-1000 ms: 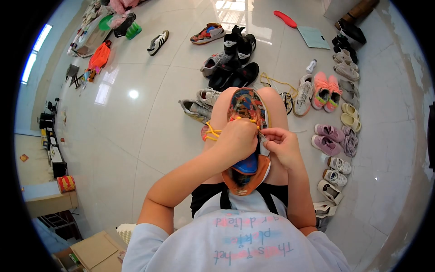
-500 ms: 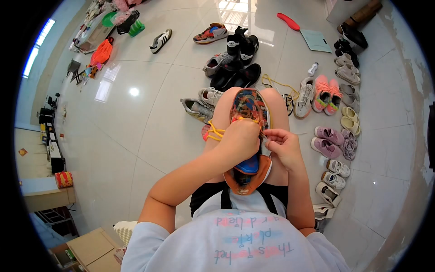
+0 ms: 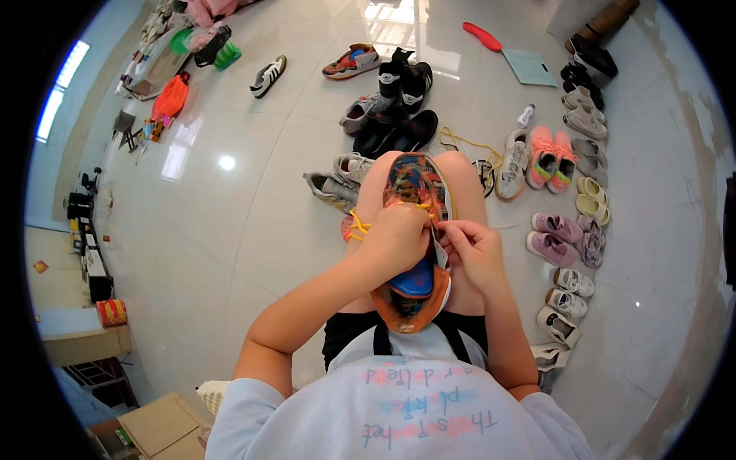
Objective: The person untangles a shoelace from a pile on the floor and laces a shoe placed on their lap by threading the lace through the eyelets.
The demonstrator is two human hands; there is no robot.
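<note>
A camouflage-patterned sneaker (image 3: pixel 416 178) with an orange collar and blue tongue lining lies across my lap, its toe toward my knees. Over its lacing, my left hand (image 3: pixel 397 239) is closed, the curled fingers gripping the eyelet edge; what lies inside the fist is hidden. A yellow shoelace (image 3: pixel 358 225) runs across the shoe and dangles in loops left of that hand. My right hand (image 3: pixel 474 249) pinches at the right row of eyelets, thumb and forefinger together close to the left fingertips. The lace end seems to be in that pinch, though it is barely visible.
The matching sneaker (image 3: pixel 351 61) stands on the tiled floor ahead, near black high-tops (image 3: pixel 415 84). Pink sneakers (image 3: pixel 550 159) and other shoes line the right wall. A dustpan (image 3: pixel 530 67) lies at the upper right, and an orange basket (image 3: pixel 170 97) sits far left.
The sneaker has tilted and shifted slightly left, with both hands moving along with it. My right fingertips have drawn closer to the eyelet edge, and the pale lace tip seen before is now hidden.
</note>
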